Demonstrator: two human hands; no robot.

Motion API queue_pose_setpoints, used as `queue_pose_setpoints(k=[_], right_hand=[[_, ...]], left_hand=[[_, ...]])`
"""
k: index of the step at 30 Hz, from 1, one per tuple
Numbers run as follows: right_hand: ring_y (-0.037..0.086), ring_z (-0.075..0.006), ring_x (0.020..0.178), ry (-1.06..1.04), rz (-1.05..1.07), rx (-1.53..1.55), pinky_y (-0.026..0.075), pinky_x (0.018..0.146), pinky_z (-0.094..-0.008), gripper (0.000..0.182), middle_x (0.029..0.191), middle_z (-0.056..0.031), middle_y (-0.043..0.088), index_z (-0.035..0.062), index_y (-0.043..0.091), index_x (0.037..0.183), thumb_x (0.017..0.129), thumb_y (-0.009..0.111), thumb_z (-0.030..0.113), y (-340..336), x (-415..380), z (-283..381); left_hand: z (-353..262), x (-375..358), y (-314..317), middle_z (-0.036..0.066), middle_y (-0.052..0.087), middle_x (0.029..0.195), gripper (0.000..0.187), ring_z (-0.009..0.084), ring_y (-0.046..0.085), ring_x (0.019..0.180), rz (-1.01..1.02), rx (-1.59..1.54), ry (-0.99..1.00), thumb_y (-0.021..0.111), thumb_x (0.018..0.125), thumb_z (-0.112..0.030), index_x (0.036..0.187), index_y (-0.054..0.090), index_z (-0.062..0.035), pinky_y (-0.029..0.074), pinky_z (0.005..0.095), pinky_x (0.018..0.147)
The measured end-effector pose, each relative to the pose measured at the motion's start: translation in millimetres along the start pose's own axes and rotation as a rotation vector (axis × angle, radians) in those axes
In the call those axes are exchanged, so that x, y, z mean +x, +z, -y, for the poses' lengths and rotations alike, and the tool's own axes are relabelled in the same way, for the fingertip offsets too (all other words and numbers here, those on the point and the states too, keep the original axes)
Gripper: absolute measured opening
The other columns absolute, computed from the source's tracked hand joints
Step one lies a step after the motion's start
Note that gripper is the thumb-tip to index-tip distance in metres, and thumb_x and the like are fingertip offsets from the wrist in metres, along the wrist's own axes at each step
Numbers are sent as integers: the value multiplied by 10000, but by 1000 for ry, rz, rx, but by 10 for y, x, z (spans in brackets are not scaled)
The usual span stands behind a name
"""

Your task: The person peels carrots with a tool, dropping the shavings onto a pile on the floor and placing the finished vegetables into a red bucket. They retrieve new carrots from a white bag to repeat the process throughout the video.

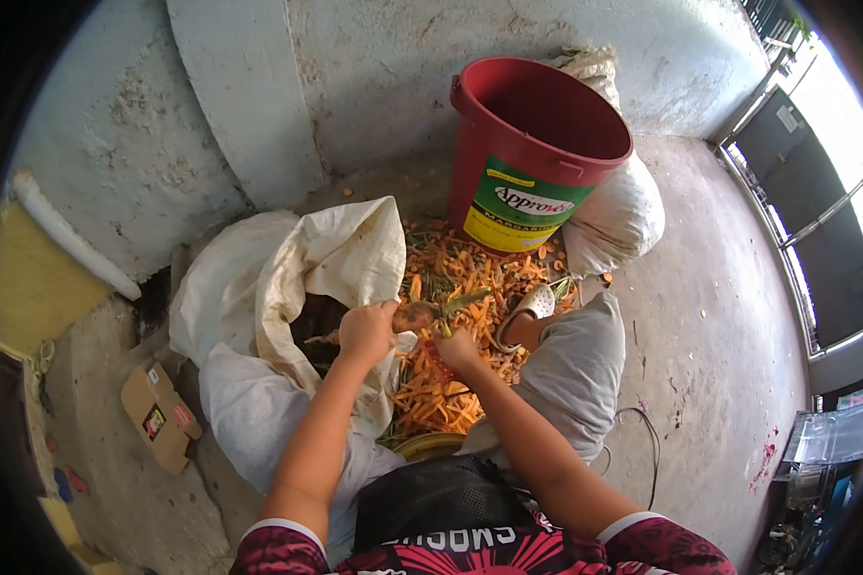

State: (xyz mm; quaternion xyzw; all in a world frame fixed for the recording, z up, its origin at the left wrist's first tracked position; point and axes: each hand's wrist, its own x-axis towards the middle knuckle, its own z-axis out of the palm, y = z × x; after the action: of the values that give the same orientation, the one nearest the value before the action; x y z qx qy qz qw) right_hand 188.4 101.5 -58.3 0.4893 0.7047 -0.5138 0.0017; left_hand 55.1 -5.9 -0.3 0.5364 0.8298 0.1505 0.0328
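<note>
My left hand (367, 333) is closed around a dirt-covered carrot (415, 317) with a short green top (468, 299), held level above the peelings. Close beside the carrot's leafy end, my right hand (458, 352) is closed too. A red object (435, 362) shows at its fingers; its kind is hard to make out. Left of my left hand, a white woven sack (340, 244) stands with its mouth rolled open and a dark inside. Orange carrot peelings and green tops (431, 407) lie in a heap between my legs, below both hands.
A tall red bucket (470, 144) with a margarine label stands beyond the heap, against a full white sack (623, 216). My foot in a white clog (537, 302) is among the peelings. Flattened cardboard (160, 417) lies left; a cable (654, 450) lies right.
</note>
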Motion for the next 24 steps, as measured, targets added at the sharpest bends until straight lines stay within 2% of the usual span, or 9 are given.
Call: queue_pose_setpoints(k=[5, 8, 11, 14, 17, 20, 23, 24], right_hand=[[553, -368, 762, -34, -82, 33, 430, 652, -399, 298, 787, -238, 572, -19, 583, 858, 791, 482, 253, 13, 52, -44], [550, -365, 780, -129, -87, 63, 426, 664, -402, 356, 813, -239, 571, -14, 555, 936, 795, 484, 306, -2, 96, -97], [554, -354, 750, -217, -61, 72, 425, 652, -384, 438, 773, -230, 571, -3, 525, 990, 793, 490, 386, -85, -43, 112], [558, -277, 696, -211, 39, 51, 425, 651, -334, 493, 770, -178, 573, -7, 526, 991, 800, 473, 444, -181, -188, 271], [530, -193, 717, -66, 188, 448, 415, 662, -294, 506, 814, -121, 563, -16, 520, 1002, 831, 426, 451, -213, -296, 355], [506, -149, 796, -54, 333, 688, 406, 697, -277, 522, 929, -93, 541, -38, 505, 1025, 858, 382, 441, -208, -292, 348], [494, -156, 841, -131, 389, 591, 402, 727, -275, 525, 970, -105, 525, -54, 473, 1062, 870, 369, 423, -209, -188, 241], [492, -155, 841, -149, 345, 582, 400, 735, -273, 526, 977, -105, 521, -57, 468, 1067, 870, 369, 421, -176, -147, 198]], left_hand=[[-104, 19, 118, 115, 585, 703, 298, 296, 576, 661, 135, -137, -221, 610, 573, -158, 843, 519, -71, 465, 366, 575], [-164, 28, 50, 116, 583, 721, 274, 299, 574, 677, 38, -148, -204, 610, 584, -133, 833, 518, -64, 463, 363, 587], [-83, 83, 38, 122, 580, 776, 261, 299, 572, 722, -75, -70, -168, 615, 606, -118, 837, 513, -54, 461, 363, 619], [-57, 97, -23, 128, 573, 830, 271, 299, 566, 762, -54, -111, -261, 621, 624, -115, 858, 501, -49, 456, 367, 646], [-36, 82, -102, 129, 569, 849, 300, 303, 562, 778, 11, -125, -295, 627, 632, -135, 886, 490, -51, 455, 373, 653], [-36, 71, -149, 131, 567, 849, 317, 304, 559, 782, 9, -126, -287, 627, 624, -137, 893, 485, -49, 455, 372, 647], [11, 81, -73, 133, 566, 847, 313, 303, 557, 783, 21, -122, -294, 622, 613, -132, 882, 489, -45, 454, 373, 641], [12, 76, -79, 133, 566, 846, 309, 303, 557, 779, 15, -126, -291, 619, 610, -130, 878, 491, -44, 454, 373, 638]])
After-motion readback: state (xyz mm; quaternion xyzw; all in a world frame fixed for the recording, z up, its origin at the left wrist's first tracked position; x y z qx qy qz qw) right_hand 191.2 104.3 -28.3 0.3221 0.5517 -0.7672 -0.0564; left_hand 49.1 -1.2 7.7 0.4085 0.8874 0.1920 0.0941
